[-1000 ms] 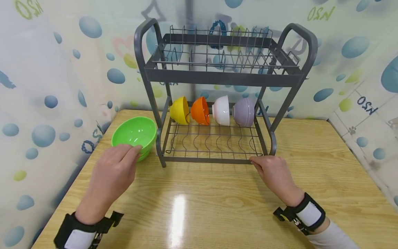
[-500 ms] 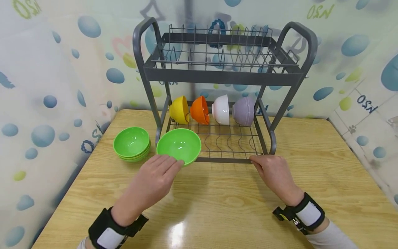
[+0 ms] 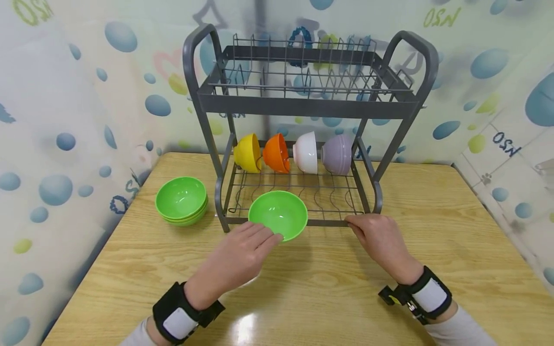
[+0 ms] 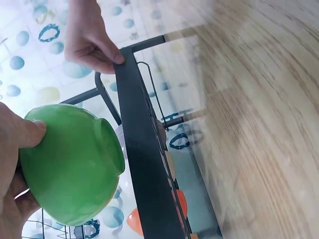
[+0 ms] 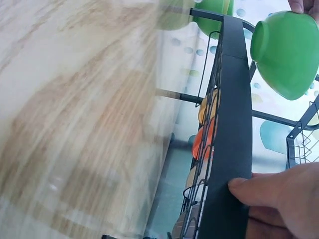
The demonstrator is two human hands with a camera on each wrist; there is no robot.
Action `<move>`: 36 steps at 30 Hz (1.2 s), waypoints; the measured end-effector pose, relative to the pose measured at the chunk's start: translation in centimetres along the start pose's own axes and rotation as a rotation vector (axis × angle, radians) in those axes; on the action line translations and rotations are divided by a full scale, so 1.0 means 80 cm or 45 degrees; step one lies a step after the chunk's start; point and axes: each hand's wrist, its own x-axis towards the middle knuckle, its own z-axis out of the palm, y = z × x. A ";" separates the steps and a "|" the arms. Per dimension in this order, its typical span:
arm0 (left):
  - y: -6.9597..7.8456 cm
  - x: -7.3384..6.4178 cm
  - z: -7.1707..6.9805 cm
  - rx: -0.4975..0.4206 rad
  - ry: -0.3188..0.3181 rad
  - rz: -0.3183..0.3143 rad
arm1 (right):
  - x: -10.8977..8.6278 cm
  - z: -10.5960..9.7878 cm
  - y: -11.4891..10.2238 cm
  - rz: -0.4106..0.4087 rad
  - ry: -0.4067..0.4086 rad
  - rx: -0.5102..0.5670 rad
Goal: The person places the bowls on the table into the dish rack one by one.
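My left hand (image 3: 242, 254) pinches a green bowl (image 3: 279, 214) by its near rim, its hollow side facing up toward the head camera. The bowl is raised in front of the lower tier of a dark grey two-tier dish rack (image 3: 309, 106). In the left wrist view the bowl's rounded outside and foot ring show. With thumb and fingers my right hand (image 3: 381, 242) grips the rack's lower front bar (image 5: 232, 124) near its right end. Yellow (image 3: 247, 154), orange (image 3: 276, 154), white (image 3: 306, 153) and lavender (image 3: 337, 154) bowls stand on edge along the lower tier's back row.
Left of the rack, a stack of green bowls (image 3: 182, 199) sits on the wooden table (image 3: 329, 298). The rack's upper tier of wire slots (image 3: 303, 77) overhangs the lower one. Behind stands a patterned wall covering (image 3: 86, 120).
My left hand has lifted the green bowl off the stack at the left and carried it right, to the front of the rack. The right hand stays on the front bar.
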 end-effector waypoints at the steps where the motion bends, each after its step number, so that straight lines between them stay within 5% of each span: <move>1: 0.001 0.001 0.001 -0.001 -0.001 0.005 | 0.001 -0.001 0.000 -0.009 -0.012 0.001; 8: 0.006 0.007 0.006 -0.028 0.007 0.029 | 0.006 -0.016 0.002 -0.027 -0.160 0.050; 16: 0.012 0.015 0.009 -0.037 -0.052 0.071 | 0.014 -0.043 -0.014 -0.284 0.037 0.163; 23: 0.016 0.026 0.014 -0.016 -0.061 0.133 | 0.016 -0.054 -0.040 -0.617 0.039 0.209; 36: 0.020 0.031 0.018 -0.058 -0.093 0.155 | 0.016 -0.045 -0.053 -0.744 0.015 0.142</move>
